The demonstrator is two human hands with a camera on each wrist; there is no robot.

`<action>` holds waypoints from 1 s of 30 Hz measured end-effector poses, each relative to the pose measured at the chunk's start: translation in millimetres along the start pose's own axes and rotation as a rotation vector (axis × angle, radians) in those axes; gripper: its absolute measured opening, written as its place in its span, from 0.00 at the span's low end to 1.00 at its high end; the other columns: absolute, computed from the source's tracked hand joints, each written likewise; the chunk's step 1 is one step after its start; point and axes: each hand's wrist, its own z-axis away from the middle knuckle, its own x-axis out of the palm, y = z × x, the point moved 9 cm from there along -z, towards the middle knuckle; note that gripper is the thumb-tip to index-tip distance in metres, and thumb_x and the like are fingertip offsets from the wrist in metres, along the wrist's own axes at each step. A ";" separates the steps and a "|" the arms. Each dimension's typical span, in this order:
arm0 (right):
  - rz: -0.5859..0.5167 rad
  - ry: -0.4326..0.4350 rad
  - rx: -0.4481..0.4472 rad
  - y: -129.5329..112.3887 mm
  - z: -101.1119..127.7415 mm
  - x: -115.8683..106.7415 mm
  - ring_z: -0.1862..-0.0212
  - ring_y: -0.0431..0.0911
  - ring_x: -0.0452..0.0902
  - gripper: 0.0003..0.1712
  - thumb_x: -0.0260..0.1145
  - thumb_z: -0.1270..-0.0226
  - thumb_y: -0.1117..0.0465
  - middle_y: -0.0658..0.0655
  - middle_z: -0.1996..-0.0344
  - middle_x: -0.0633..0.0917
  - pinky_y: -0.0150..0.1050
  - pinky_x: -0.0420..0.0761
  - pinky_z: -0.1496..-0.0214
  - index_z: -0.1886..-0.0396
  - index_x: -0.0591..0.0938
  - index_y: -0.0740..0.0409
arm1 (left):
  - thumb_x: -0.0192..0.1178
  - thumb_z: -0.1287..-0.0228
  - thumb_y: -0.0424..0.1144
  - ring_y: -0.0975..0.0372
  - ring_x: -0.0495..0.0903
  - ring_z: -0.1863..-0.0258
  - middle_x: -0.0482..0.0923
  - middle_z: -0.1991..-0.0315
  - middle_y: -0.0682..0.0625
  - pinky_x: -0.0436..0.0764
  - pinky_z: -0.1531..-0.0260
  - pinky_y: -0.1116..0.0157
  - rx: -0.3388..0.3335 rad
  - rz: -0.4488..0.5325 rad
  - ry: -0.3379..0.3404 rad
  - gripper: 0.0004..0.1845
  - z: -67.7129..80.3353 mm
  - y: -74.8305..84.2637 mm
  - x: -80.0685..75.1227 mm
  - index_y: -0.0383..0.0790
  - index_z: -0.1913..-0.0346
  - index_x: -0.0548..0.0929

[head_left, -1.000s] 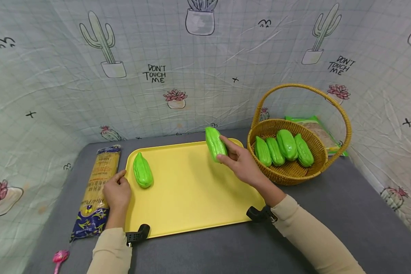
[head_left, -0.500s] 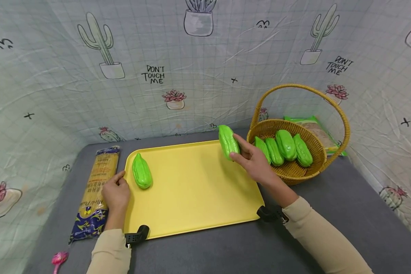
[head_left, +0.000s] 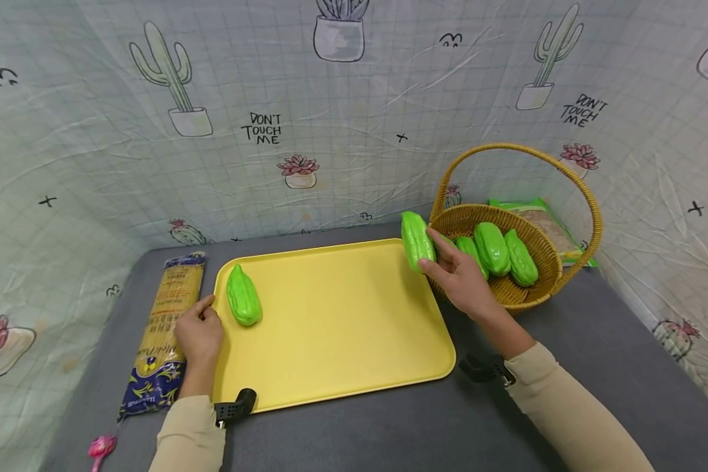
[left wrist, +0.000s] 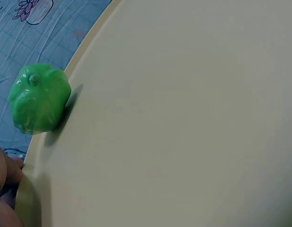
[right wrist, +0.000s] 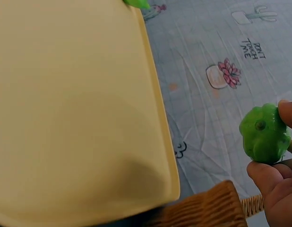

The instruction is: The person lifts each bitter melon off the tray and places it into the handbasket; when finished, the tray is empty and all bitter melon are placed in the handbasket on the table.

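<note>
My right hand [head_left: 463,278] pinches a glossy green ridged vegetable [head_left: 417,241] between thumb and fingers. It is held raised above the tray's far right corner, in front of the wicker basket [head_left: 510,307]; in the right wrist view the vegetable [right wrist: 264,133] shows its stubby end. Several like vegetables [head_left: 492,249] lie in the basket, partly hidden by the hand. Another green vegetable [head_left: 244,296] lies on the yellow tray [head_left: 336,314] near its left edge. My left hand [head_left: 198,331] grips the tray's left rim with curled fingers, seen at the lower left of the left wrist view.
A long pack of spaghetti [head_left: 168,314] lies left of the tray. A pink lollipop [head_left: 101,447] is at the front left. Behind the basket lies a green-edged bag [head_left: 543,219]. The basket's tall handle [head_left: 519,147] arches upward, and a printed cloth [head_left: 354,131] hangs behind.
My right hand has carried the green vegetable rightward, from over the tray toward the basket, now covering part of its contents. My left hand stays at the tray's rim.
</note>
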 end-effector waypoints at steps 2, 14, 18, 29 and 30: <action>0.003 0.010 0.004 2.4 1.3 -4.7 0.25 0.58 0.68 0.40 0.59 0.21 0.54 0.64 0.20 0.59 0.27 0.80 0.40 0.16 0.53 0.46 | 0.45 0.22 0.31 0.39 0.77 0.36 0.79 0.37 0.31 0.77 0.37 0.43 0.001 0.001 0.003 0.20 0.2 -0.1 0.0 0.31 0.37 0.82; 0.046 0.056 0.012 9.9 9.3 -21.0 0.26 0.60 0.68 0.41 0.59 0.21 0.53 0.62 0.19 0.58 0.18 0.75 0.45 0.16 0.53 0.49 | 0.44 0.21 0.32 0.40 0.77 0.36 0.78 0.36 0.32 0.77 0.37 0.43 -0.017 0.000 -0.005 0.20 0.4 -0.3 0.8 0.32 0.37 0.81; 0.035 0.048 0.023 11.4 10.1 -22.8 0.25 0.61 0.67 0.41 0.59 0.20 0.54 0.63 0.19 0.58 0.15 0.74 0.47 0.16 0.52 0.48 | 0.44 0.21 0.32 0.39 0.77 0.36 0.78 0.36 0.31 0.77 0.38 0.43 -0.010 -0.002 -0.006 0.20 0.4 0.0 1.0 0.31 0.37 0.81; 0.112 0.073 0.078 22.0 13.1 -39.2 0.23 0.61 0.64 0.42 0.58 0.21 0.50 0.61 0.18 0.56 0.22 0.78 0.44 0.16 0.50 0.47 | 0.44 0.21 0.32 0.40 0.77 0.36 0.78 0.36 0.32 0.77 0.37 0.43 -0.008 -0.005 -0.002 0.20 -1.0 -0.6 1.2 0.32 0.37 0.82; 0.125 0.076 0.081 22.7 13.4 -40.9 0.23 0.61 0.64 0.42 0.58 0.21 0.49 0.61 0.18 0.56 0.27 0.79 0.41 0.16 0.50 0.47 | 0.44 0.21 0.33 0.40 0.77 0.36 0.79 0.36 0.32 0.77 0.38 0.43 -0.009 -0.007 -0.003 0.21 -1.3 -1.0 1.5 0.32 0.36 0.82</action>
